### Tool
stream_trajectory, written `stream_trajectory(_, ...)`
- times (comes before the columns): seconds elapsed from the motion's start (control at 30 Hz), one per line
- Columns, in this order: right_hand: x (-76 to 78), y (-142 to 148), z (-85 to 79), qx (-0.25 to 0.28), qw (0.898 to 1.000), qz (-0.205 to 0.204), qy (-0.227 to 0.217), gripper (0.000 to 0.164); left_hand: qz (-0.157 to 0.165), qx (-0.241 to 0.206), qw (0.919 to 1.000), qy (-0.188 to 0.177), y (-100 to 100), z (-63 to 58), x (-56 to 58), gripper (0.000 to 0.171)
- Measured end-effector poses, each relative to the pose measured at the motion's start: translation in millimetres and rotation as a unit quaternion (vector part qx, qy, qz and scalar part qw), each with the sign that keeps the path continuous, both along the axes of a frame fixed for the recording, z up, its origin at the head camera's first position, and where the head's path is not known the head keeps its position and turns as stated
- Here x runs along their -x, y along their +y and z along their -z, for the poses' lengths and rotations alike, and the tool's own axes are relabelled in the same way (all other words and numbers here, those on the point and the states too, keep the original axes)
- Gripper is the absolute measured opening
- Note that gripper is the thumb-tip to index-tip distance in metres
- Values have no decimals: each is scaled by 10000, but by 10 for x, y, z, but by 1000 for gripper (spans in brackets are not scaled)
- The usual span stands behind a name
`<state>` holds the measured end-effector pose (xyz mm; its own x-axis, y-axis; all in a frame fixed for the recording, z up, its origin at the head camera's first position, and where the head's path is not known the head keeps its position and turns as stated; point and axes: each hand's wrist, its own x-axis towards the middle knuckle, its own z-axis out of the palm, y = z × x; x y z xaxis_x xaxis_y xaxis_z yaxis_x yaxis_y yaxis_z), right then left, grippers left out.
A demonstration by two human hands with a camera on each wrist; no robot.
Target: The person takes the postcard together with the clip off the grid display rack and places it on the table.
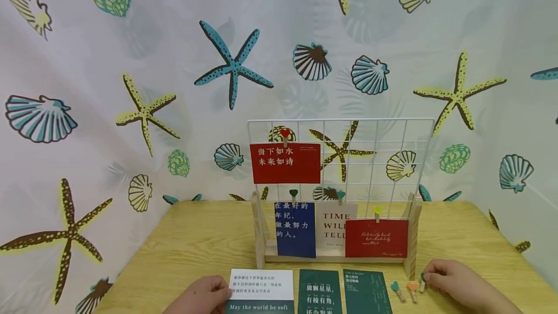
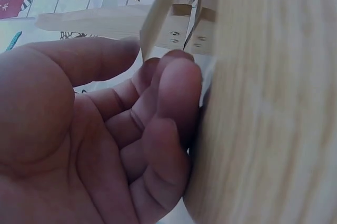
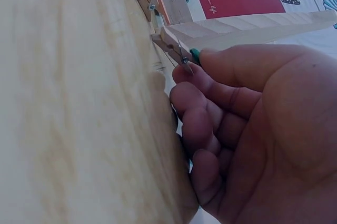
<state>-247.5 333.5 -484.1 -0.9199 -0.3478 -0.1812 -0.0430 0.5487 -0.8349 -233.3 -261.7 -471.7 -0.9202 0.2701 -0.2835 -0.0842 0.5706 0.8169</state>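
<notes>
My left hand (image 1: 205,296) pinches the left edge of a white and green card (image 1: 261,284) at the table's front. In the left wrist view that card (image 2: 158,13) shows nearly edge-on between thumb and fingertips. On the right, my right hand (image 1: 453,282) pinches a small wooden clothespin (image 3: 171,43) by its dark green end, low over the table. Beside it lie two more clothespins, one with a teal heart (image 1: 395,286) and one with an orange heart (image 1: 412,285). Two green cards, one in the middle (image 1: 319,290) and one to its right (image 1: 367,292), lie beside the held card.
Behind the cards stands a white wire grid (image 1: 348,119) in a wooden base (image 1: 329,256). Clipped to it are an upper red card (image 1: 301,168), a blue card (image 1: 295,236), a cream card (image 1: 331,207) and a lower red card (image 1: 377,239). A shell-patterned curtain (image 1: 279,23) hangs behind.
</notes>
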Motion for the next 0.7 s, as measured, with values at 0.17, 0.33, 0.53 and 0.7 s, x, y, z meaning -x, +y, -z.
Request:
stream_trajectory(0.17, 10, 3, -22, -73, 9999, 48, 52, 25, 57, 29, 10000, 15, -16, -8, 16, 23)
stream_trajectory(0.33, 15, -19, -5, -302, 9994, 156, 100, 26, -1, -95, 9999, 112, -33, -3, -16, 27)
stream_trajectory(0.53, 18, -34, -9, -339, 9992, 149, 122, 25, -258, -547, 9981, 127, -45, -22, -5, 27)
stream_trajectory(0.7, 30, -51, -20, -531, 9981, 269, 158, 25, -566, -616, 9956, 410, -8, -87, 25, 24)
